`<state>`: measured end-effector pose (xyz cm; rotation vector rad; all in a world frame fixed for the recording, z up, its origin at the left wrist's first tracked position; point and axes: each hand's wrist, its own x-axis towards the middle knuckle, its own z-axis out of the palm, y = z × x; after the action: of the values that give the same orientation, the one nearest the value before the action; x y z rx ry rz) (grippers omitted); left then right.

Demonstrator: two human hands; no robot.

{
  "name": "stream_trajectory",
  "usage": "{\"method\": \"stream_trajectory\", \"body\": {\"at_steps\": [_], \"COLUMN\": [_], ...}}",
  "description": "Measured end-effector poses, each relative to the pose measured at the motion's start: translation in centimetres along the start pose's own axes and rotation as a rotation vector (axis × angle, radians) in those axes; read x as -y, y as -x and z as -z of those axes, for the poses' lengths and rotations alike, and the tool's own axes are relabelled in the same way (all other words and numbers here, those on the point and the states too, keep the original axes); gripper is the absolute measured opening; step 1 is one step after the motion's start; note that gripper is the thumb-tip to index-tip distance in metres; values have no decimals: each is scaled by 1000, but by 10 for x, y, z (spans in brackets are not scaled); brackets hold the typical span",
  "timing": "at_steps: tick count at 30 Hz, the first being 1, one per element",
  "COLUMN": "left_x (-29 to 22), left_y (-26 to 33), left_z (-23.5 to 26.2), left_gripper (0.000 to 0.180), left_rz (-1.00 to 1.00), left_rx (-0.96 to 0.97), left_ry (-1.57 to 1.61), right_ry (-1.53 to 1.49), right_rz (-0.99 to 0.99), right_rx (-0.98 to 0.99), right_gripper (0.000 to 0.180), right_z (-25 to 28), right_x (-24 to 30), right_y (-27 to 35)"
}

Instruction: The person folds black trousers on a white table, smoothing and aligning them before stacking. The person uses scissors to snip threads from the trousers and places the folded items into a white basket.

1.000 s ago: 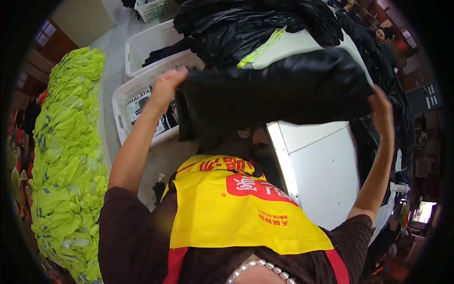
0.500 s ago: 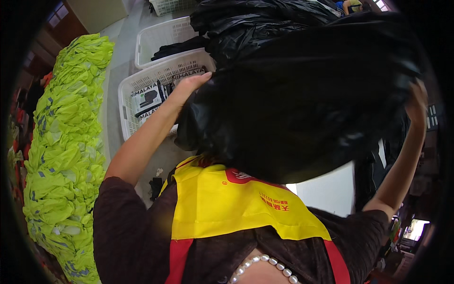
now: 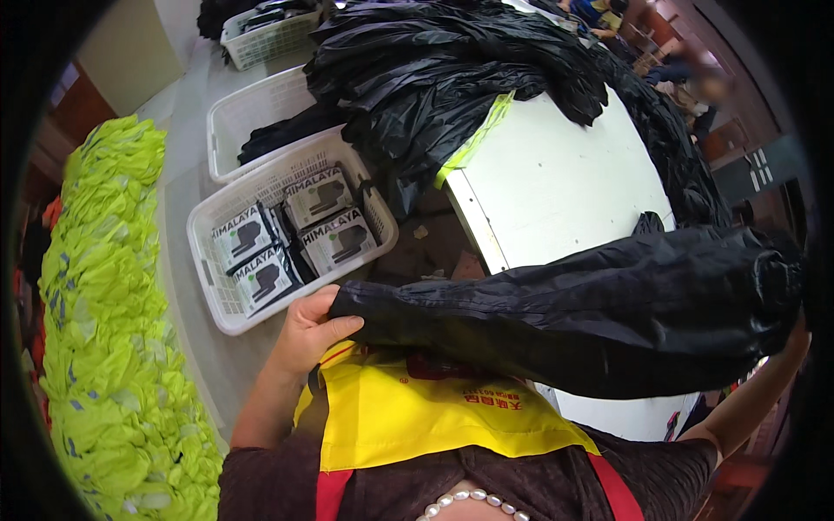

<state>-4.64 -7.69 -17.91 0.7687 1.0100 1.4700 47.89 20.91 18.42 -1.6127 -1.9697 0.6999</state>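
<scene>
A shiny black rain garment [image 3: 556, 317], long and trouser-like, is stretched sideways in front of my chest. My left hand [image 3: 311, 326] is closed on its narrow left end, thumb on the near side. At the wide, gathered right end my right hand [image 3: 797, 340] is raised against the fabric. Its fingers are mostly hidden behind the cloth, so their grip does not show. The garment hangs over the near part of a white table [image 3: 565, 187] and over my yellow apron [image 3: 434, 425].
Left of the table stands a white plastic basket [image 3: 206, 282] with several flat printed packages [image 3: 334, 239]. Behind it is another basket [image 3: 228, 130] holding dark cloth. Black garments [image 3: 452, 61] are heaped on the table's far side. A long yellow-green garment pile [image 3: 113, 330] lies further left. People sit far right.
The black garment has come down toward me and gone from a wide, billowing spread to a narrow, taut length. Both hands moved lower, uncovering the table and the packages.
</scene>
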Motion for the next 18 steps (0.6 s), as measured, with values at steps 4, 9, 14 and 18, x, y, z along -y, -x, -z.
{"method": "stream_trajectory", "body": {"at_steps": [4,9,14,18], "left_x": [18,39,-4,-149], "left_y": [-51,-121,-217,-280], "left_z": [17,37,15,-46], "left_gripper": [23,17,18,13], "left_rz": [-348,-151,-485,-793], "left_rx": [-194,-214,-223,-271], "left_ry": [-294,-209,-365,-659], "right_ry": [760,992,548,536], "right_rz": [592,395,314,412], "right_rx": [26,178,-18,-468], "right_gripper": [40,30,32,35], "right_z": [-83,-181,-153,-41], "right_x": [28,59,4,-20], "right_y": [-22,-95,-159,-178]}}
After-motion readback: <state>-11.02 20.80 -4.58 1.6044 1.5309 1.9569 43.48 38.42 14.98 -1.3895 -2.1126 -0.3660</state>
